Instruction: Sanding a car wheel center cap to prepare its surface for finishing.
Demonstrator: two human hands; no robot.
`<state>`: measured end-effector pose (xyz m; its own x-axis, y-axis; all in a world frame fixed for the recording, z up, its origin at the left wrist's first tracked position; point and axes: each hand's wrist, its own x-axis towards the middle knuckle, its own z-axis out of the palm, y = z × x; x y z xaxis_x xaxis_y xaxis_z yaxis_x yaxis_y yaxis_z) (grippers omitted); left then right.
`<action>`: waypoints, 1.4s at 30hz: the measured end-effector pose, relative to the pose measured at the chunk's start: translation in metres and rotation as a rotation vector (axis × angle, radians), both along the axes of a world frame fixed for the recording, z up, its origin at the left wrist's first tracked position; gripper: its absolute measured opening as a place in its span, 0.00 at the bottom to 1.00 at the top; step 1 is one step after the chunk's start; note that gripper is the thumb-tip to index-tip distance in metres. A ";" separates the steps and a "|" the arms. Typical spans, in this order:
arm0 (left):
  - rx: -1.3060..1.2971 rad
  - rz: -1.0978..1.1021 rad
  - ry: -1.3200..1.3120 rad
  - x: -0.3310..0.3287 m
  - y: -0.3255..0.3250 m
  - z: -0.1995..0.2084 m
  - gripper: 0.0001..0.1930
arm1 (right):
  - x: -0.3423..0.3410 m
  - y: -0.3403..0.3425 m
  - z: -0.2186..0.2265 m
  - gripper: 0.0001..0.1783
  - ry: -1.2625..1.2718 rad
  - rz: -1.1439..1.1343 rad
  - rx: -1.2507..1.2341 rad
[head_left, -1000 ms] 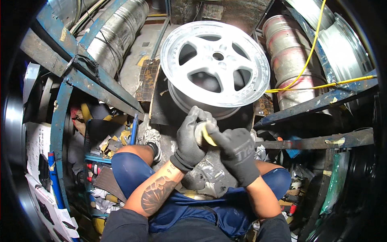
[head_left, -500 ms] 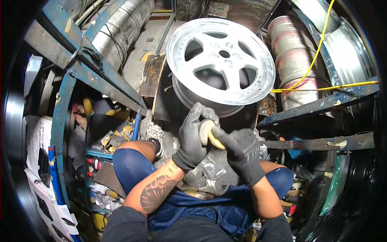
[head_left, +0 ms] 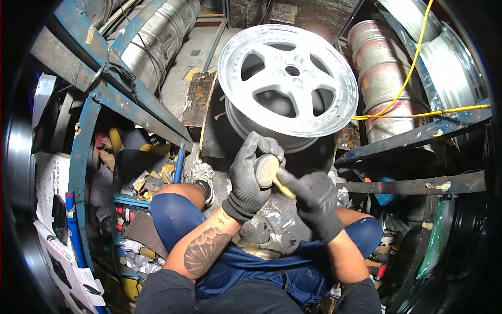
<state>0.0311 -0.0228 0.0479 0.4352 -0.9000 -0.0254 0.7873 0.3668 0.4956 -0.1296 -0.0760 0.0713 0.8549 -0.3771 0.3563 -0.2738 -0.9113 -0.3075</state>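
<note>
In front of my lap, my gloved left hand (head_left: 244, 175) is closed around a small round sanding pad (head_left: 266, 171), its pale flat face turned toward the right. My gloved right hand (head_left: 316, 198) pinches a thin yellow sanding disc (head_left: 284, 189) by its edge. One side of the disc meets the rim of the pad; the rest bends away from it. Just beyond my hands a silver five-spoke wheel rim (head_left: 314, 79) lies tilted, face up, on a dark support.
Blue metal frames (head_left: 141, 118) stand at left and right. Stacked wheel barrels (head_left: 384, 76) lie beyond them, and a yellow hose (head_left: 402, 114) crosses the right side. Used sanding discs and scraps (head_left: 149, 180) fill a shelf at lower left. My shoe (head_left: 203, 180) is beside it.
The yellow disc has come further off the pad, whose face now shows more. My right hand has shifted slightly down, and my left has turned the pad a little.
</note>
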 end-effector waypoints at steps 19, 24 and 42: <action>-0.078 -0.026 0.135 -0.001 -0.006 -0.002 0.17 | 0.020 0.007 0.000 0.40 -0.117 -0.038 0.029; -0.005 -0.001 0.060 0.001 -0.001 0.004 0.14 | 0.011 0.007 0.007 0.35 -0.027 -0.022 0.055; -0.037 -0.072 0.006 -0.004 -0.002 0.001 0.15 | 0.014 0.005 0.010 0.36 -0.179 -0.036 0.098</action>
<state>0.0270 -0.0245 0.0486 0.3688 -0.9295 0.0058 0.8156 0.3266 0.4776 -0.1156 -0.0712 0.0811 0.7667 -0.4464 0.4615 -0.2383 -0.8653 -0.4411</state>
